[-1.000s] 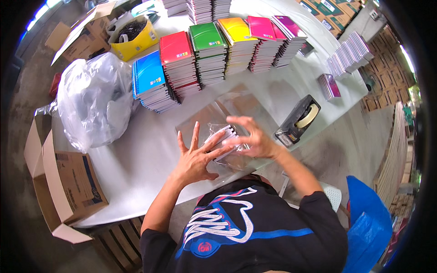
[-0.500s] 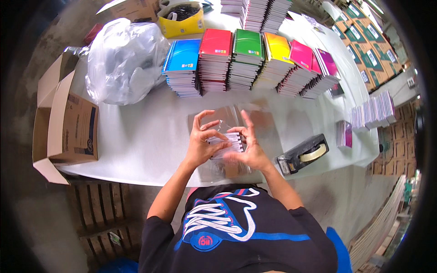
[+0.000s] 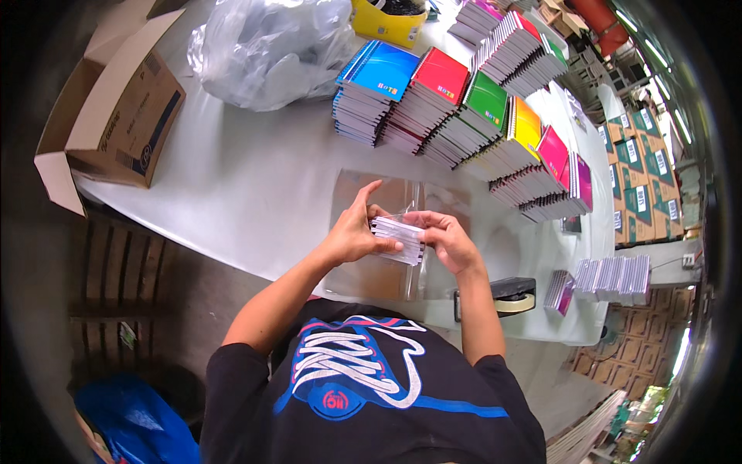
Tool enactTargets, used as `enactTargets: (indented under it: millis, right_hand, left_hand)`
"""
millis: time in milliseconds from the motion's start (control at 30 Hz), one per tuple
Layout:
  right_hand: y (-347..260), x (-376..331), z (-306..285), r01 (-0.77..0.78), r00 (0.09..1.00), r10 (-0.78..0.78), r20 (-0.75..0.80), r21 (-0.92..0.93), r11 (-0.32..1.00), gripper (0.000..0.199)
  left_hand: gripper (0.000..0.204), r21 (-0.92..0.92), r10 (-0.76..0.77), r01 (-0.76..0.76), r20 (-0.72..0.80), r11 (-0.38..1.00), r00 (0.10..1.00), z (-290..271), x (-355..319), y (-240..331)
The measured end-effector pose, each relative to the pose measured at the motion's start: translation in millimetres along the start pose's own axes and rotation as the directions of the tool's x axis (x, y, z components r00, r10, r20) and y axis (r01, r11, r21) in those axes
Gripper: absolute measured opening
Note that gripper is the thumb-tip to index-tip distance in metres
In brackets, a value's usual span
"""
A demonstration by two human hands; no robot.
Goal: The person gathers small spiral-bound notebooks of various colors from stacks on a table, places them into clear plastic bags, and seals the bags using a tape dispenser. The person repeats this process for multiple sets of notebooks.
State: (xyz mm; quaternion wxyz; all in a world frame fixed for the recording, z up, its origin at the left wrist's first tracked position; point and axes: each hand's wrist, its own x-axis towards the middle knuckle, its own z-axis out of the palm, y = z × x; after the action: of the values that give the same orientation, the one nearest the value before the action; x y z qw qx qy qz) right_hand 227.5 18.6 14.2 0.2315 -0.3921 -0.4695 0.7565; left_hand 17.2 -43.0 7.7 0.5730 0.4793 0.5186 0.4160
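A small stack of spiral notebooks [image 3: 399, 242], seen by its white page edges, is gripped between both hands above the table. My left hand [image 3: 357, 233] is closed on its left side, with the thumb across the front and the index finger raised. At the right end, my right hand [image 3: 454, 241] pinches with thumb and fingers at the stack's edge. Clear film shows along the top of the stack; which fingers grip film and which paper is hard to make out. Beneath the hands lies a clear plastic sheet [image 3: 352, 274] on the white table [image 3: 239, 178].
Tall notebook stacks [image 3: 379, 69] in several colours stand in a row beyond my hands. A black tape dispenser [image 3: 498, 292] sits beside my right forearm. Smaller notebook stacks [image 3: 614, 278] are at the right. An open cardboard box [image 3: 127, 116] and a clear plastic bag [image 3: 270, 54] occupy the left.
The view has turned, so the table appears tilted. My right fingers, spread before, have come together at the stack's right end. The stack is now tilted in my hands.
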Motion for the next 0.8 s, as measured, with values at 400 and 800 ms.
enactTargets:
  millis: [400, 800]
  right_hand:
    - [-43.2, -0.3, 33.3, 0.399, 0.875, -0.45, -0.178, -0.262, 0.879, 0.07]
    - [-8.9, 3.1, 26.4, 0.01, 0.943, -0.124, -0.309, -0.346, 0.938, 0.018]
  left_hand:
    - [0.039, 0.293, -0.018, -0.004, 0.071, 0.956, 0.997, -7.4, 20.6, 4.9]
    - [0.032, 0.34, 0.105, -0.133, 0.1, 0.931, 0.989, -12.0, 32.2, -4.5]
